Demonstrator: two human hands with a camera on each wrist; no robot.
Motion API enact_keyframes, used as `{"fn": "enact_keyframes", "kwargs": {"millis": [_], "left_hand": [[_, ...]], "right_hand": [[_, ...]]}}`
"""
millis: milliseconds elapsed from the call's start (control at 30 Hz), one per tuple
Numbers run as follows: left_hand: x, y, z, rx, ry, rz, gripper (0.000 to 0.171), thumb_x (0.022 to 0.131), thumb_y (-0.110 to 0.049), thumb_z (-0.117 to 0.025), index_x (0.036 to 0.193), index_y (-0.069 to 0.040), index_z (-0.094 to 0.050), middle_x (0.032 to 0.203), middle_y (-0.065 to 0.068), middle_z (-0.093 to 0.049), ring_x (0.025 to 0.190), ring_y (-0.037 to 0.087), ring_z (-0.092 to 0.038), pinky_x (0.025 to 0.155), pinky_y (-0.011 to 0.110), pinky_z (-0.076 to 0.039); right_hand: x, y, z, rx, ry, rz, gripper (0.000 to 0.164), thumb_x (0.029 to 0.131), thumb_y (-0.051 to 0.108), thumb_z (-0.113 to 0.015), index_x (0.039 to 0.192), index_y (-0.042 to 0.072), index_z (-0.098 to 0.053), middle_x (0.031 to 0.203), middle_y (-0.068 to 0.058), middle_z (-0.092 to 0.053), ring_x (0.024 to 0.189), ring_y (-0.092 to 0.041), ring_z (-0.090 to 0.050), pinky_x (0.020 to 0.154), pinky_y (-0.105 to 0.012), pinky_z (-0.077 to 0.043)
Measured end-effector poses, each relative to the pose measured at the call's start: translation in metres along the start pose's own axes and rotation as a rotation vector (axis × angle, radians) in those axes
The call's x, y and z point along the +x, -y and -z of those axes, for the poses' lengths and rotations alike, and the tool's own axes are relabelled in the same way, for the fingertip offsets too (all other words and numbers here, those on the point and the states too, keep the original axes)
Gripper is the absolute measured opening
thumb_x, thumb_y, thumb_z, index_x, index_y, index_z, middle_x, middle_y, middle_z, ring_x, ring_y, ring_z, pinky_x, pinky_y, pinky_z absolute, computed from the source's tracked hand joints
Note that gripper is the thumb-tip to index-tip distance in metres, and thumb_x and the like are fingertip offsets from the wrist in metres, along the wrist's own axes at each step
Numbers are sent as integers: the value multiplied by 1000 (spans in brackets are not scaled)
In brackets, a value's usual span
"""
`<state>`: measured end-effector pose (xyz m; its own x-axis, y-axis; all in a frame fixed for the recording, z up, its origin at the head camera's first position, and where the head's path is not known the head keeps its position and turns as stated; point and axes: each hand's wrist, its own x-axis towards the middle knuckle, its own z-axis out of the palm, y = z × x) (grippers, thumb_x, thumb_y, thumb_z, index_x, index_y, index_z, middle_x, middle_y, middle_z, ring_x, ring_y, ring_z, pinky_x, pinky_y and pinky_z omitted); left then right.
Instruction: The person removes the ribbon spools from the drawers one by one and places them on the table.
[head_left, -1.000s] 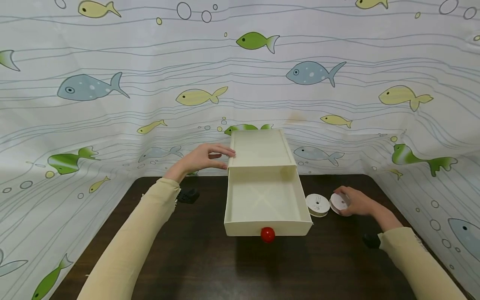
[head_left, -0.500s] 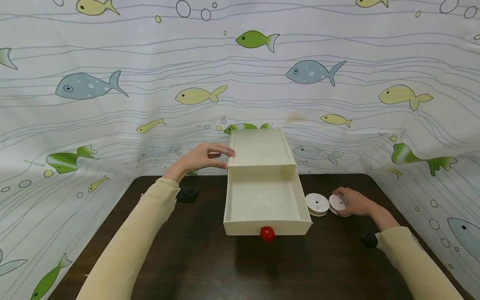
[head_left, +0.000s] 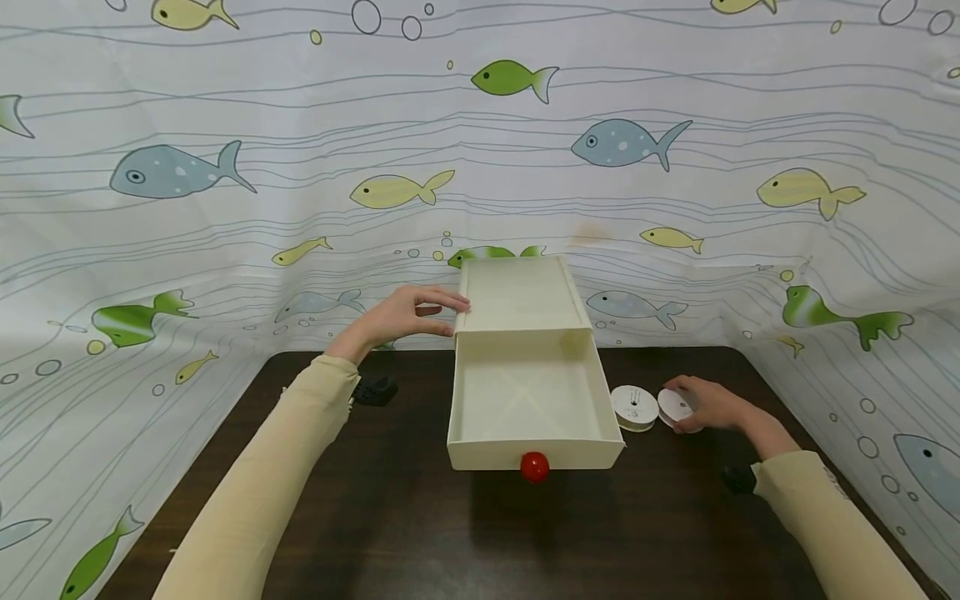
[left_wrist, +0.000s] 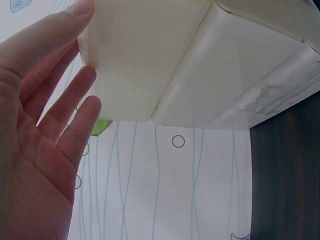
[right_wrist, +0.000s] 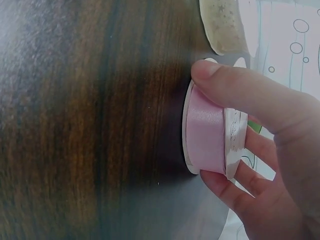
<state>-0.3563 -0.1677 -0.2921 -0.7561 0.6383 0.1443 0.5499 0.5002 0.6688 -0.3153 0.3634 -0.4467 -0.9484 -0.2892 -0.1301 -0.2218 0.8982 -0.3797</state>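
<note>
My right hand point(head_left: 708, 404) holds a spool of pink ribbon point(right_wrist: 206, 135) between thumb and fingers, on the table's right side. Close beside it lies a second ribbon spool point(head_left: 634, 406), cream coloured with white discs, next to the drawer's right wall. My left hand point(head_left: 405, 315) touches the upper left edge of a cream box point(head_left: 525, 296), its fingers fairly straight and the thumb at the near corner. The box's drawer point(head_left: 480, 456) is pulled out towards me, with nothing lying in it. A round red knob point(head_left: 535, 467) sits on the drawer's front.
Everything stands on a dark wooden table point(head_left: 420, 533). A white sheet printed with fish point(head_left: 510, 79) hangs behind it and along both sides. Dark wrist devices point(head_left: 375, 391) show near both cuffs.
Almost nothing differs. The head view shifts very slightly; both hands stay where they were, the left at the box and the right holding the ribbon spool.
</note>
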Motion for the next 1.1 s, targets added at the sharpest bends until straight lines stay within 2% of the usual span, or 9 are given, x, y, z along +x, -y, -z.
{"fn": "enact_keyframes", "kwargs": {"millis": [200, 400, 567, 800, 1100], "left_hand": [[1, 1, 0, -48, 6, -1, 42, 87, -21, -77, 127, -17, -69, 145, 3, -56, 143, 23, -43, 119, 50, -36], [1, 1, 1, -33, 2, 3, 42, 86, -23, -77, 127, -18, -69, 146, 3, -56, 143, 24, -43, 118, 52, -37], [1, 1, 1, -56, 4, 2, 42, 86, -20, -78, 127, -16, -69, 145, 4, -56, 143, 24, -43, 119, 50, -36], [1, 1, 1, 7, -9, -5, 41, 87, -25, -77, 127, -20, -70, 146, 2, -56, 142, 24, -45, 113, 53, -42], [2, 2, 0, 21, -14, 7, 41, 86, -28, -78, 126, -23, -70, 145, 1, -56, 142, 23, -45, 112, 53, -43]], "right_hand": [[-2, 2, 1, 20, 8, -3, 80, 71, 29, -88, 134, -3, -50, 133, -31, -52, 106, -37, -54, 87, -53, -50], [-3, 2, 1, 27, 3, 1, 80, 71, 27, -88, 135, -4, -50, 133, -31, -52, 105, -36, -54, 86, -51, -50], [-2, 2, 2, 26, 4, -6, 81, 70, 28, -89, 135, -4, -50, 133, -30, -52, 103, -35, -54, 85, -50, -49], [-2, 1, 2, 33, 5, -19, 82, 71, 28, -89, 135, -3, -50, 134, -31, -51, 104, -36, -53, 86, -52, -48], [-3, 2, 1, 61, 18, -35, 83, 71, 29, -89, 136, -3, -49, 135, -32, -49, 106, -36, -52, 87, -52, -47]]}}
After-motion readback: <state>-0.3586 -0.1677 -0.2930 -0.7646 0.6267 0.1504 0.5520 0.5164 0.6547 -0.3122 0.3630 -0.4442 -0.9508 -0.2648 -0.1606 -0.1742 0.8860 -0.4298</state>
